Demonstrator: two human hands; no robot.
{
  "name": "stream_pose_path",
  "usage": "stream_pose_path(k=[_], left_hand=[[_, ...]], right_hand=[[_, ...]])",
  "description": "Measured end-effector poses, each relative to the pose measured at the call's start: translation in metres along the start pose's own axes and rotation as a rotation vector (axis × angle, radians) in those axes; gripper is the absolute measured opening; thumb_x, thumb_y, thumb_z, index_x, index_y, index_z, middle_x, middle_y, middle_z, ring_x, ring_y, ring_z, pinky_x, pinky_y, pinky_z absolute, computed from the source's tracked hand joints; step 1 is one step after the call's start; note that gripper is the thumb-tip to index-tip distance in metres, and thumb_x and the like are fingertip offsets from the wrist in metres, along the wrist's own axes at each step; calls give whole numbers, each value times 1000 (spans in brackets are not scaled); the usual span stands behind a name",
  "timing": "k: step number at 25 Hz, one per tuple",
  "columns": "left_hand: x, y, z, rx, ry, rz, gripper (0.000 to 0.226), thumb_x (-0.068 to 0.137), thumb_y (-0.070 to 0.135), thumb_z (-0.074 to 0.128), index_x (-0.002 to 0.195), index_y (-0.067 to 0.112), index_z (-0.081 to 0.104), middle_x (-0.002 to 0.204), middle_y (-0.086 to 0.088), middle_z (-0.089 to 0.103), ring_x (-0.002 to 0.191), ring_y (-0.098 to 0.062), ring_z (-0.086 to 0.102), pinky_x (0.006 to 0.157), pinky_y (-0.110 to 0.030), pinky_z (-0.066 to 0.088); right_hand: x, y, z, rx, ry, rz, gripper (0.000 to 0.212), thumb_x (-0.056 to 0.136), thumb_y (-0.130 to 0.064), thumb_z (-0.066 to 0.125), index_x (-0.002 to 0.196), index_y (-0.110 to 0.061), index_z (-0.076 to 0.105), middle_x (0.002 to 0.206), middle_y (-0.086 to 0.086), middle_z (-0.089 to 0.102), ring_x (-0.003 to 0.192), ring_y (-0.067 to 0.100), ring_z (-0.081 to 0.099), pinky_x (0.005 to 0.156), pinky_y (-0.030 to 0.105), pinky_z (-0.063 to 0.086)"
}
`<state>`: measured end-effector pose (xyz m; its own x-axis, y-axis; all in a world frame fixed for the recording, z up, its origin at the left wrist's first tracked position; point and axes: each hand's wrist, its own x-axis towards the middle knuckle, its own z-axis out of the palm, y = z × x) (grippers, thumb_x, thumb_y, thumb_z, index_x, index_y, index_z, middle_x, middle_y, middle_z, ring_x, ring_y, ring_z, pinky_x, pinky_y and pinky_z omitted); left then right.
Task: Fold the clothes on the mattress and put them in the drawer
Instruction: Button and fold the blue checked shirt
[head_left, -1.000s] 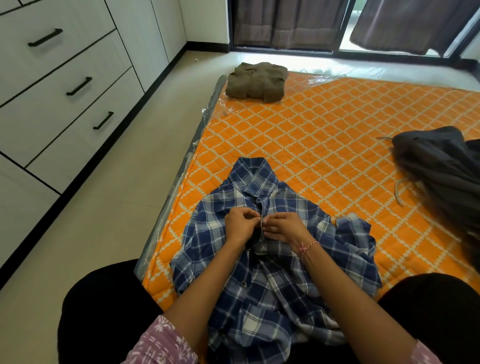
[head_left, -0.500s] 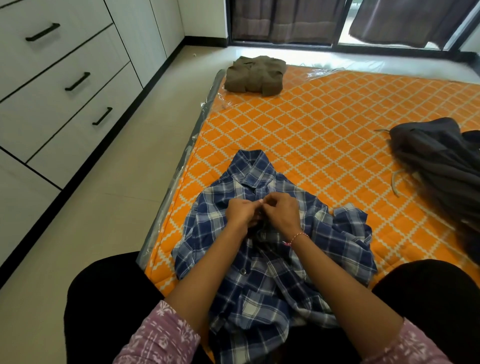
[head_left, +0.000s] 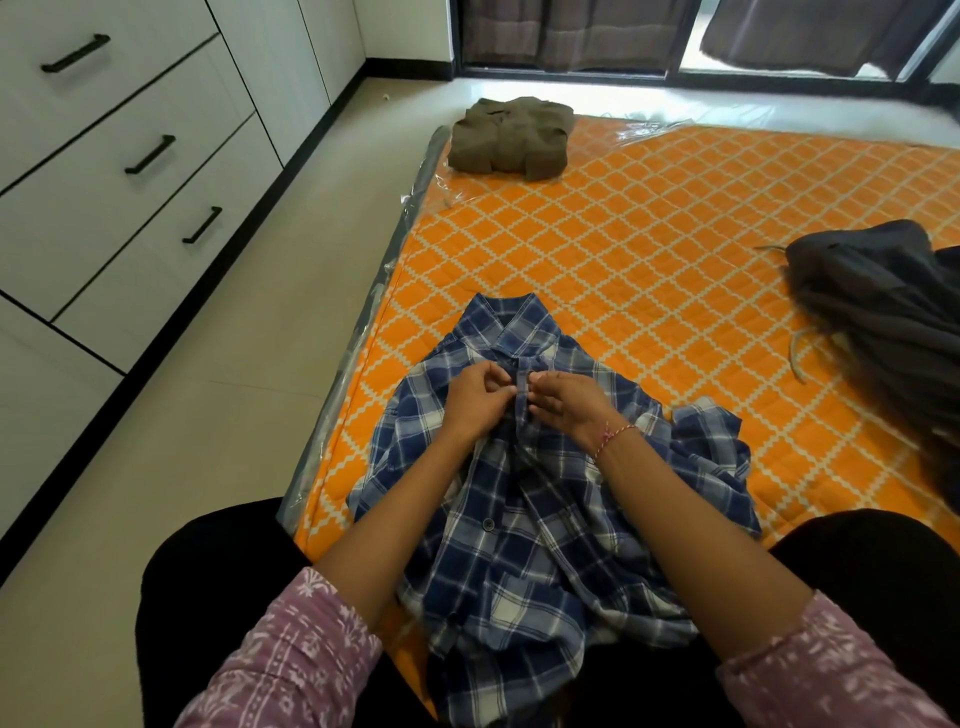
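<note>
A blue plaid shirt (head_left: 524, 525) lies front-up and rumpled on the orange patterned mattress (head_left: 649, 249), collar pointing away from me. My left hand (head_left: 475, 397) and my right hand (head_left: 569, 408) meet at the button strip just below the collar, each pinching an edge of the shirt's front. A folded olive-brown garment (head_left: 511, 137) sits at the mattress's far left corner. A dark grey garment (head_left: 883, 312) lies in a loose heap at the right edge.
White drawers with black handles (head_left: 150, 154) line the wall on the left, all closed. A strip of beige tiled floor (head_left: 218, 415) runs between them and the mattress. Dark curtains (head_left: 571, 31) hang over a window at the back. My knees flank the shirt.
Both hands have moved up the shirt's button strip, closer to the collar. The shirt front is drawn together a little more near the top.
</note>
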<state>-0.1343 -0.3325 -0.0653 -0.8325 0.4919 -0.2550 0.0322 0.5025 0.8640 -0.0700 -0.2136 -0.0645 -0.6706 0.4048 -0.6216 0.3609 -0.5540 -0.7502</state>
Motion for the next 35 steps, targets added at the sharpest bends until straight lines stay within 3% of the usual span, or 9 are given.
stream_pose_path(k=[3,5,9,11,13,16,22,30,35], left_hand=[[-14,-15,0,81,-42,-106,13,93,1,51,83,7,57,72,-8,62,55,-15,63,48,-25,53],[-25,-30,2,141,-101,-200,16,91,0,55,80,10,57,79,-12,65,64,-20,66,55,-32,58],[-39,-41,6,392,-6,-17,11,83,7,65,85,16,59,75,0,61,74,-20,62,63,-33,51],[-45,-44,9,440,7,52,7,83,9,65,88,15,63,76,0,63,76,-19,62,62,-30,47],[-49,-44,11,488,-13,38,7,85,14,66,92,13,67,85,-5,68,82,-21,64,69,-32,51],[-50,-44,13,517,-41,27,9,87,21,65,93,15,69,92,-2,70,85,-17,64,67,-29,48],[-55,-39,23,641,8,34,10,89,18,58,88,12,66,89,-6,69,85,-24,65,69,-34,51],[-64,-28,11,-17,104,-152,20,85,10,65,67,19,66,76,-1,67,81,-21,67,76,-39,57],[-70,-22,18,-150,129,-178,11,84,9,66,74,11,69,80,-8,71,79,-21,69,74,-38,58]], right_hand=[[4,15,-6,-145,55,-89,13,91,-2,58,81,-10,59,82,8,63,70,14,61,58,21,54],[-4,30,-12,-435,62,-188,4,88,-10,64,84,-11,63,87,9,66,72,15,62,65,27,54],[-23,56,-9,-1115,-23,-426,25,78,-26,75,97,-9,71,94,4,70,88,18,65,82,33,53],[-28,63,-4,-1303,45,-500,16,82,-20,70,95,-11,72,93,6,71,90,23,64,87,42,50],[-32,65,-5,-1253,190,-524,11,85,-15,65,93,-12,73,88,8,71,86,26,65,84,42,50],[-40,62,-13,-1054,348,-476,6,83,-14,69,87,-9,71,81,8,70,78,24,64,66,29,47],[-43,55,-18,-924,275,-403,6,84,-10,67,79,-8,68,74,6,64,72,18,60,64,24,44],[-61,54,-6,-939,344,-508,10,79,-10,67,71,-15,63,66,-1,58,64,16,55,57,21,37],[-67,60,1,-900,362,-460,14,79,-13,67,67,-17,62,64,-1,59,60,13,53,47,16,30]])
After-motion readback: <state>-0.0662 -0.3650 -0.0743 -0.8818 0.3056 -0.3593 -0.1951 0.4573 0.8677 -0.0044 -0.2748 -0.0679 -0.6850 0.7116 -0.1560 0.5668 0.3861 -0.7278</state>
